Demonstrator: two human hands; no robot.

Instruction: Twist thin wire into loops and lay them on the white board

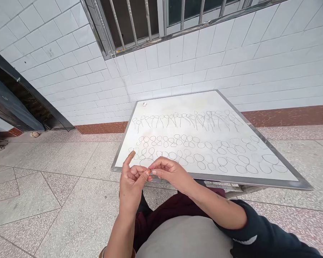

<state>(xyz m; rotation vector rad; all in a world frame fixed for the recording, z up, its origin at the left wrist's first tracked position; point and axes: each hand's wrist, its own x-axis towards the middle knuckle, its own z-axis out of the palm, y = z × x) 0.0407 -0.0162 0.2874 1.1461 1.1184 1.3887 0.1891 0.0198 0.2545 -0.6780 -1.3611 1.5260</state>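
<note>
My left hand [134, 179] and my right hand [169, 172] meet just over the table's front edge, thumbs and forefingers pinched together. A thin wire-like strand [151, 170] barely shows between the fingertips, and most of it is hidden. One finger of the left hand points up and away. On the white tabletop beyond lie several thin dark wire rings [199, 157], single or in overlapping pairs. Farther back runs a row of wire loops with long tails [176, 120].
The white table [177, 98] has a grey metal rim [258, 182] and stands by a tiled wall [156, 75]. A small reddish-white item [144, 104] lies in its back left corner. Above is a barred window [147, 21]. At left are a dark doorway [21, 96] and stone floor [77, 200].
</note>
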